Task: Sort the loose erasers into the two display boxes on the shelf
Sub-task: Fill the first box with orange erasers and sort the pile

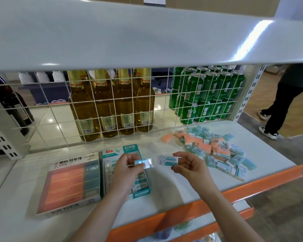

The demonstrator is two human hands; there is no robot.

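Two display boxes stand side by side on the white shelf. The wide white box [69,164] at the left holds rows of orange and teal erasers. The narrow teal box [112,154] beside it holds white-sleeved erasers. Above the teal box my left hand [128,167] pinches a shiny wrapped light-blue eraser [143,162]. My right hand [189,165] pinches a white-and-teal sleeved eraser [168,160] just to the right of the boxes. A heap of loose erasers [215,149], orange and light blue, lies on the right part of the shelf.
A white wire grid [126,109] backs the shelf, with yellow bottles [110,103] and green cans [208,95] behind it. The upper shelf [129,35] overhangs. An orange strip [252,189] marks the shelf's front edge. A person's legs [278,109] stand at the far right.
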